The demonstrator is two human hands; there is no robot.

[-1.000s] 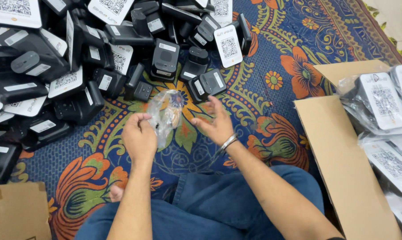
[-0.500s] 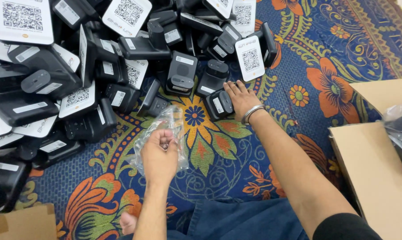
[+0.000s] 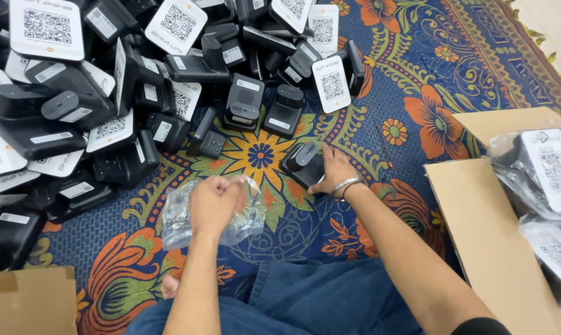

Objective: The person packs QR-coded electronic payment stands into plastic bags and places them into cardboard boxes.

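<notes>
Clear plastic bag point(image 3: 212, 217) is clamped in the left hand point(image 3: 213, 197), fist closed on its top edge, bag hanging below the grip over the patterned rug point(image 3: 417, 74). Right hand point(image 3: 333, 170) is laid on a black device point(image 3: 304, 162), fingers spread, not yet closed. Device should be gripped by its sides; bag mouth is best kept open beside it. Pile of devices point(image 3: 106, 93) lies beyond; cardboard box point(image 3: 479, 217) right.
</notes>
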